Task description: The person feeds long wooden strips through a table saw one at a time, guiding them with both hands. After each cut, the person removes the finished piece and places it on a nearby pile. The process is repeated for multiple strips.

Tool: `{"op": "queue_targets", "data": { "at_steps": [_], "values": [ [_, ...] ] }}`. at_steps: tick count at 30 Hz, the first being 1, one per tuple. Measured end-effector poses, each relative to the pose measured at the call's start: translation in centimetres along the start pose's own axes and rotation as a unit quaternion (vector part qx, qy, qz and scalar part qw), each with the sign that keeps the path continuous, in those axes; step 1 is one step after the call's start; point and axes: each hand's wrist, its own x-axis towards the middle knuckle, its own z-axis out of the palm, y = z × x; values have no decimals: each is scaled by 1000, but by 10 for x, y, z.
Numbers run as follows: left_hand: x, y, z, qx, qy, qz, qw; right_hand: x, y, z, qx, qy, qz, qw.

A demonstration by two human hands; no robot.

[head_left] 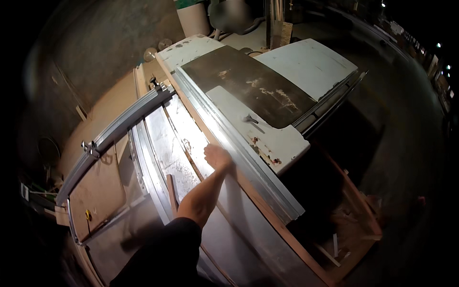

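My left hand (217,157), bare below a dark sleeve, reaches across from the lower left. Its fingers are curled together at the edge of a long wooden strip (256,193). Whatever they may hold is hidden. A ribbed silver metal rail (239,141) runs along the strip, just right of the hand. To the hand's left lie shiny pale panels (179,165) parted by narrow dark gaps. A short brown wood piece (172,191) sticks up beside my forearm. My right hand is out of view.
A grey metal bar (122,117) with a clamp-like fitting (90,149) crosses at left. Beyond the rail are a worn white top (311,67), a brown panel (248,86) and a dark lever (249,119). A yellow-handled tool (88,215) lies left; wood scraps (335,245) lie lower right.
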Motion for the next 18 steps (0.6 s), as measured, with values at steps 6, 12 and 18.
{"op": "queue_targets", "data": {
  "at_steps": [6,12,18],
  "values": [
    [13,-27,11,75,55,-2,996,6,30,15,216,-70,111,967],
    [21,-37,31,47,84,20,995,17,29,25,198,-65,104,973],
    [48,-29,30,9,56,28,998,10,-44,-27,71,-111,187,973]
  ]
}}
